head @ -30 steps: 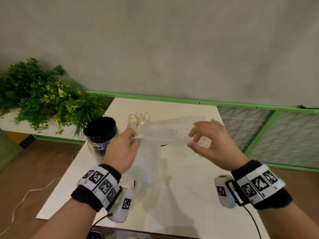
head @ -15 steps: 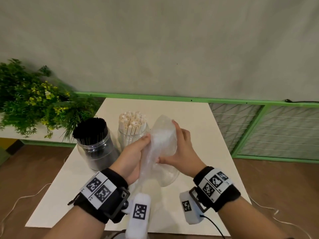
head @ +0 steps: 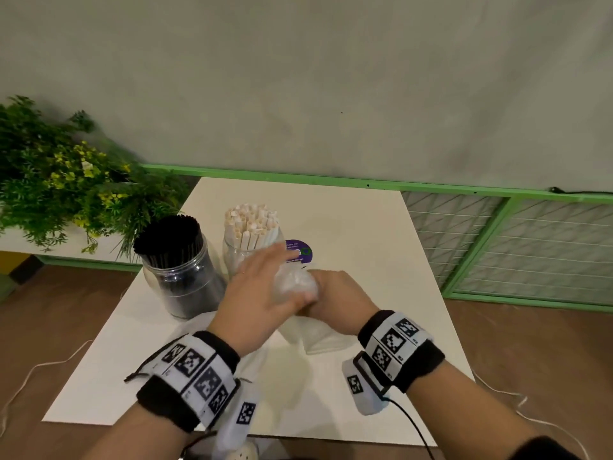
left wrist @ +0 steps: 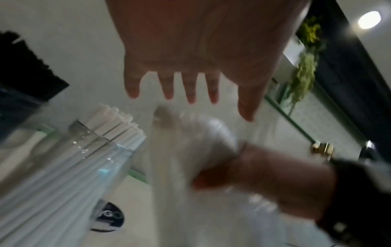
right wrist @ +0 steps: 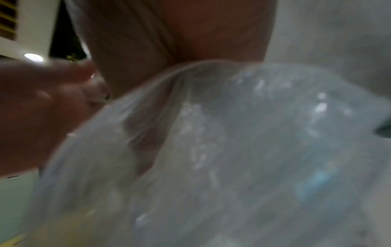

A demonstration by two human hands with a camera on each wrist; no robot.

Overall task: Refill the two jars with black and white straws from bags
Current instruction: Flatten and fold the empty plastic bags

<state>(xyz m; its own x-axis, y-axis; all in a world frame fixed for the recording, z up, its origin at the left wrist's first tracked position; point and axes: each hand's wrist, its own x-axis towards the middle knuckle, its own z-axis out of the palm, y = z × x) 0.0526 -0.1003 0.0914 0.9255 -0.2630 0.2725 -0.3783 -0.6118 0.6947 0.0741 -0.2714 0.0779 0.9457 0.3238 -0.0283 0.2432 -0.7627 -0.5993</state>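
Two clear jars stand at the table's left: one packed with black straws, one with white straws. Just right of the white jar, a crumpled empty clear plastic bag is bunched between my hands. My right hand grips the bag from the right, fingers curled round it. My left hand lies over the bag with straight, spread fingers. In the left wrist view the bag sits below the open palm, beside the white straw jar. The right wrist view is filled by blurred bag plastic.
The white table carries a round purple sticker behind my hands. A leafy green plant stands at the left, close to the black jar. A green mesh fence runs along the right. Cables lie on the brown floor.
The bag, held stretched out flat between both hands a second ago, is now bunched into a small wad lower by the table. My left hand has released its pinch and flattened over it.
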